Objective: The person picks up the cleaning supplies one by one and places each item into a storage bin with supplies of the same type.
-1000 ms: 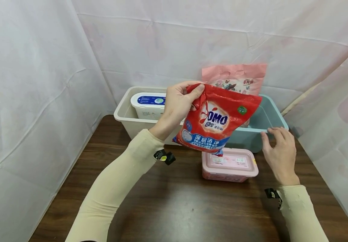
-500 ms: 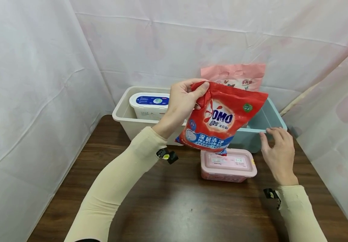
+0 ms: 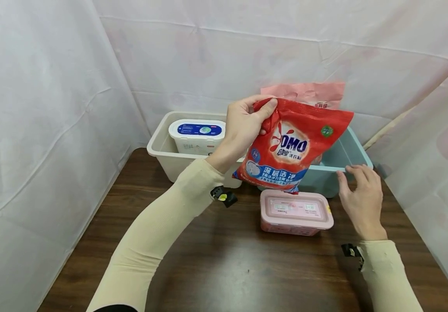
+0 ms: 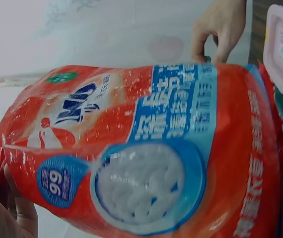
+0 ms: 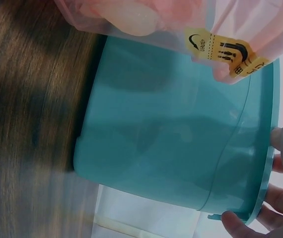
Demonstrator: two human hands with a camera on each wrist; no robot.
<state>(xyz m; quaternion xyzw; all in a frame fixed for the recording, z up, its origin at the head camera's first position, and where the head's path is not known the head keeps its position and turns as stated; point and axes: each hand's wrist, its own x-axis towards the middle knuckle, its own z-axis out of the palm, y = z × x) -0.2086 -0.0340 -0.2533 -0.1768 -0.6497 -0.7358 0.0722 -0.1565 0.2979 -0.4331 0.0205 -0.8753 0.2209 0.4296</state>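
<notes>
My left hand (image 3: 245, 125) pinches the top left corner of a red OMO laundry powder bag (image 3: 290, 147), which hangs tilted in the air in front of a teal bin (image 3: 327, 177). Much of the left wrist view is filled by the front of the bag (image 4: 146, 148), with the fingertips at its lower left. My right hand (image 3: 364, 197) grips the front rim of the bin near its right corner. In the right wrist view its thumb and fingers (image 5: 280, 198) lie about that rim. Behind the red bag, a pink patterned bag (image 3: 306, 92) stands in the teal bin, mostly hidden.
A cream bin (image 3: 161, 145) stands left of the teal one, with a white lidded box (image 3: 196, 141) with a blue label inside. On the dark wooden table (image 3: 224, 260), a pink lidded box (image 3: 296, 212) sits before the teal bin. Pale cloth (image 3: 208, 56) hangs behind and at both sides.
My left hand has carried the red laundry powder bag to the right and slightly up, over more of the pink bag. The right hand stays at the bin's rim.
</notes>
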